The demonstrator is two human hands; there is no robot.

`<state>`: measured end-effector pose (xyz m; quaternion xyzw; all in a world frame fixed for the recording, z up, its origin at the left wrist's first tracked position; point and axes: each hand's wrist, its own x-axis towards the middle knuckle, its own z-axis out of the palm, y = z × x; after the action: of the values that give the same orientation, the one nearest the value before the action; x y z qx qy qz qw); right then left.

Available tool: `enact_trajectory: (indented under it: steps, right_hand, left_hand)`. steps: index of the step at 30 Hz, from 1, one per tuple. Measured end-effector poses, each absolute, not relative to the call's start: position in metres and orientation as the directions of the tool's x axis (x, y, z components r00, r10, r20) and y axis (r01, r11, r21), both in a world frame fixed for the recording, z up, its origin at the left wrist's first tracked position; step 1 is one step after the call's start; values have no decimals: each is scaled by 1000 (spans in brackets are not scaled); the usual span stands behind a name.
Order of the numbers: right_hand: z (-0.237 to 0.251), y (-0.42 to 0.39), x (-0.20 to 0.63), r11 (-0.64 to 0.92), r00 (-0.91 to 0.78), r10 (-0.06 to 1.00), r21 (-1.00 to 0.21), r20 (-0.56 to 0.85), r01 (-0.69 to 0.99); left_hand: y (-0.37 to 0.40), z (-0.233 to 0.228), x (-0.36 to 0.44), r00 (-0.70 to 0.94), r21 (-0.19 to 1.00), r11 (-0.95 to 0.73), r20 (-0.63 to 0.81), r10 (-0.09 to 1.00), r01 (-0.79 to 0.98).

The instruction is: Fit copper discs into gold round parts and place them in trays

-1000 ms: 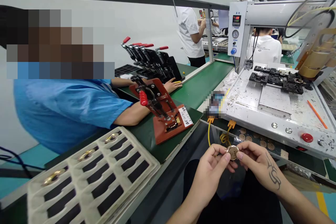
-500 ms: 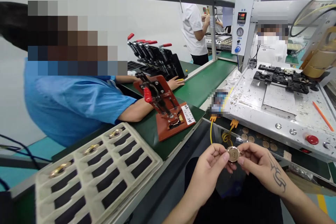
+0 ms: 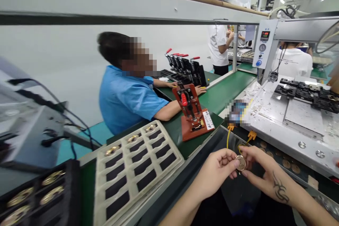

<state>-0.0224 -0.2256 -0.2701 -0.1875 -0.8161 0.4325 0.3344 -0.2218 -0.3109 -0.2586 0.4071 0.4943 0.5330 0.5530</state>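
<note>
Low at the near right, a small round brass disc (image 3: 241, 162) is pinched between the left hand (image 3: 218, 171) and the right hand (image 3: 261, 173), fingertips of both closed on its rim, just in front of 2 yellow cables (image 3: 228, 137). Holding it by the edge alone should keep the face clean. Left lies a cream compartment tray (image 3: 137, 169) with 3 brass rings in its far row; beyond, a red clamp jig (image 3: 192, 116) sits on the green tabletop (image 3: 219, 93), where a person in a blue shirt (image 3: 127, 99) leans.
</note>
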Motion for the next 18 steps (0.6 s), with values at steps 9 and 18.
enact_trajectory:
  steps: [9, 18]
  right_hand:
    - [-300, -208, -60, 833, -666, 372, -549, 647, -68]
    - [-235, -190, -30, 758, -592, 547, -650, 591, 51]
  left_hand:
    - [-318, -248, -242, -132, 999, 35, -39, 990, -29]
    - [-342, -152, -307, -534, 902, -114, 344, 772, 417]
